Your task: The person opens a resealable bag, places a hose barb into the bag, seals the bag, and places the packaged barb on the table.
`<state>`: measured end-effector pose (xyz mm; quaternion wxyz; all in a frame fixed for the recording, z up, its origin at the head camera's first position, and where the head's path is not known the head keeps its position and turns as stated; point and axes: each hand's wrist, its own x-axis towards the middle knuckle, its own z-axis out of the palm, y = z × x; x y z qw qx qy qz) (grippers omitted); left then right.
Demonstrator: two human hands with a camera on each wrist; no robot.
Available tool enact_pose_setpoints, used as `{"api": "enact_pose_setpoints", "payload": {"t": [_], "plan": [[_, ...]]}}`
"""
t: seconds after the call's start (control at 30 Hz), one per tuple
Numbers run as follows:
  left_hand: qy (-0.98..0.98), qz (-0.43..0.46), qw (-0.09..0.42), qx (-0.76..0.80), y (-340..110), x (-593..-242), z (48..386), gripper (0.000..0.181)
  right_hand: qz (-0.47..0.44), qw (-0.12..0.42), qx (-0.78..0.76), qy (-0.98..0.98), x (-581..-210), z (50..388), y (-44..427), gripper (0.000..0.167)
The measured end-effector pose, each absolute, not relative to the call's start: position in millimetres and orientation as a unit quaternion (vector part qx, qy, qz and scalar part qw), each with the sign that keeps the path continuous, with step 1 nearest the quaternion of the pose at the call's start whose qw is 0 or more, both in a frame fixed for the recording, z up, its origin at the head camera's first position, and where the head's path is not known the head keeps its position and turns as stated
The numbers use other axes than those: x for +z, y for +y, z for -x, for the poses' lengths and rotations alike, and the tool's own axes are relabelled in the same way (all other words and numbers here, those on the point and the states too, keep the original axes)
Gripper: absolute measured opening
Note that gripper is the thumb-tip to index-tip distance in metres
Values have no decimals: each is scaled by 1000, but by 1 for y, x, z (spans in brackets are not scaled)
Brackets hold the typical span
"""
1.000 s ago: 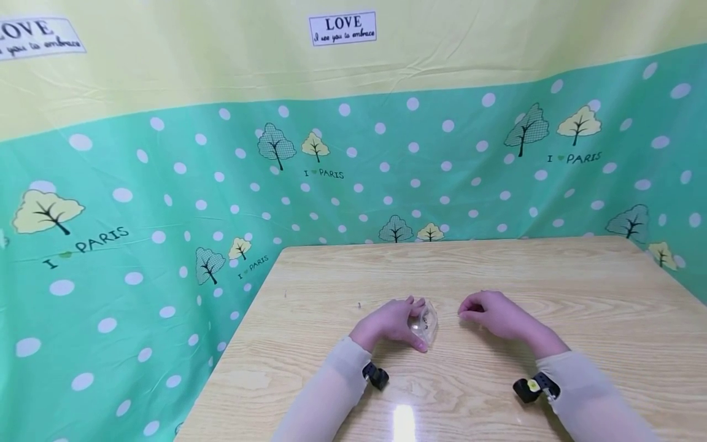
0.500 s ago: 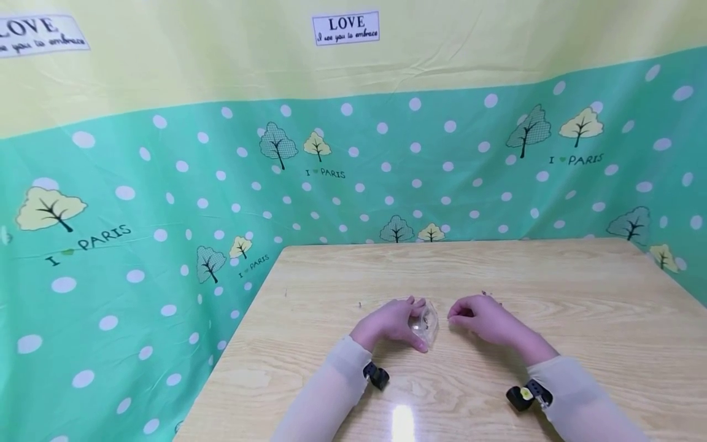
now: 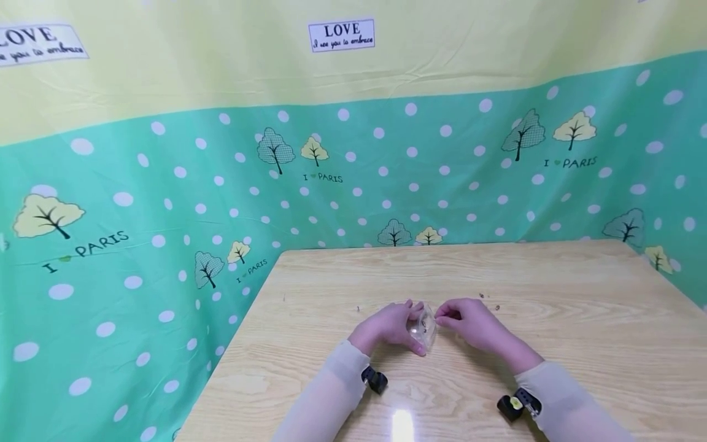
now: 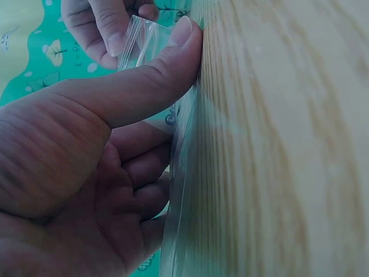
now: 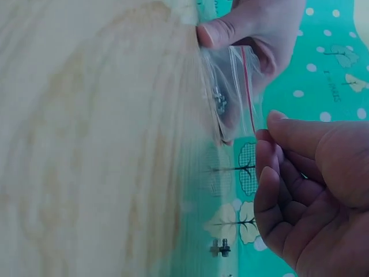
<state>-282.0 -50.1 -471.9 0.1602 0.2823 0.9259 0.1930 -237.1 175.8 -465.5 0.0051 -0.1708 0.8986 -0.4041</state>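
Note:
My left hand (image 3: 389, 323) grips a small clear zip bag (image 3: 425, 328) on its side against the tabletop. Thumb and fingers curl round the bag. Inside lie several small metal screws (image 5: 219, 103), and a red line (image 5: 248, 86) runs along the bag's seal. At the bag's mouth is my right hand (image 3: 469, 320), its thumb and forefinger pinched together beside the plastic edge. Those fingertips almost wholly hide the tiny piece between them, so its kind cannot be made out. Beyond the right hand, a small screw (image 5: 225, 248) stands on the table.
Two small dark metal pieces (image 3: 489, 302) lie on the wooden table (image 3: 580, 344) behind the right hand. Another tiny piece (image 3: 358, 309) lies behind the left hand. A green and yellow printed curtain (image 3: 331, 202) hangs behind the table and along its left side.
My right hand has moved left to the bag's mouth, its thumb and forefinger still pinched. Two small pieces behind it have come into sight. The left hand holds the bag in place.

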Motion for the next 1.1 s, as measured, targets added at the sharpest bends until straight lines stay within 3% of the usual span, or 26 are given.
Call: {"api": "enact_pose_setpoints", "payload": {"t": [1.1], "plan": [[928,-280,164,185,-49,-473,285,104,158,-32,-412,897,-467,238,165,7]]}}
